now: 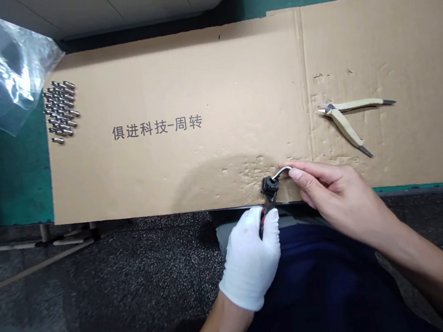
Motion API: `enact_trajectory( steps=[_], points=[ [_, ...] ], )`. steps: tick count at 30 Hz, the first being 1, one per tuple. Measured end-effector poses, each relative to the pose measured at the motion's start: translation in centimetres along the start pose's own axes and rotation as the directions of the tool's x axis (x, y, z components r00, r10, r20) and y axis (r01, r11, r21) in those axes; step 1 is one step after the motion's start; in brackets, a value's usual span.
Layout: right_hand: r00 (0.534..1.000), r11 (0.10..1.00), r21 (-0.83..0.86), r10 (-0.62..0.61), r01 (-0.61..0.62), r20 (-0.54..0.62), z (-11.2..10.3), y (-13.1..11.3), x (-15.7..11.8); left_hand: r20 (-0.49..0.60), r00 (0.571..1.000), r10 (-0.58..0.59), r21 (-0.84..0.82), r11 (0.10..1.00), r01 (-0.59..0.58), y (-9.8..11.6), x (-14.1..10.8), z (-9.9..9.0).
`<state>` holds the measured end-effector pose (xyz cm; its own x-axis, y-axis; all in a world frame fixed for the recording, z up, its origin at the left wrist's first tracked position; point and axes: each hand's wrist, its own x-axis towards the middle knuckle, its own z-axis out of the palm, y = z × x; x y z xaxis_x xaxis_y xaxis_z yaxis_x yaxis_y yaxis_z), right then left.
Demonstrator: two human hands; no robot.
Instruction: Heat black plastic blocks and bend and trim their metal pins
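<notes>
My left hand (252, 256), in a white glove, is closed around a dark tool with a bit of red (269, 208) at the cardboard's front edge. At the far end of that tool sits a small black block (269, 186). My right hand (335, 192), ungloved, pinches a thin, bent metal piece (282, 171) between thumb and forefinger. The other end of the metal piece meets the top of the black block. The fingers of my left hand hide most of the tool's handle.
Cardboard (157, 168) covers the green table (8, 176). Pliers with cream handles (345, 118) lie open at the right. Several small metal cylinders (61, 107) are grouped at the left, beside a clear plastic bag (11, 68). A pale rounded object (129, 2) stands behind.
</notes>
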<state>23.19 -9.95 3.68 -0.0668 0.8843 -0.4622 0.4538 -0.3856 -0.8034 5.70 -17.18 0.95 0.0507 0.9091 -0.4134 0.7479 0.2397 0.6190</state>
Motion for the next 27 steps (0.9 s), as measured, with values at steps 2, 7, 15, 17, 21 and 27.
enact_trajectory(
  steps=[2, 7, 15, 17, 21, 27],
  points=[
    [0.996, 1.000, 0.014, 0.023, -0.024, 0.082, -0.4, -0.2, 0.5, -0.009, 1.000, 0.009, -0.012, 1.000, -0.009, 0.0, 0.0, 0.1],
    [0.956, 0.979, 0.121, 0.126, -0.162, 0.263, -1.1, -0.3, 1.2, 0.001, 1.000, 0.013, -0.082, 0.997, -0.013, -0.3, 0.1, 0.3],
    [0.844, 0.853, 0.248, 0.331, -0.458, 0.421, -2.1, -0.9, 2.2, 0.025, 1.000, -0.014, -0.183, 0.983, 0.019, -0.9, 0.1, 0.4],
    [0.846, 0.863, 0.217, 0.345, -0.456, 0.408, -2.3, -1.1, 2.5, 0.034, 0.999, -0.011, -0.204, 0.979, 0.018, -1.1, 0.1, 0.5],
    [0.866, 0.915, 0.127, 0.308, -0.383, 0.394, -2.6, -1.8, 3.0, 0.045, 0.998, -0.033, -0.284, 0.958, 0.045, -1.1, 0.1, 0.4],
    [0.854, 0.934, 0.098, 0.266, -0.343, 0.447, -1.0, -5.0, 5.9, 0.153, 0.970, -0.189, -0.463, 0.853, 0.239, -1.7, -1.3, -0.7]
  ],
)
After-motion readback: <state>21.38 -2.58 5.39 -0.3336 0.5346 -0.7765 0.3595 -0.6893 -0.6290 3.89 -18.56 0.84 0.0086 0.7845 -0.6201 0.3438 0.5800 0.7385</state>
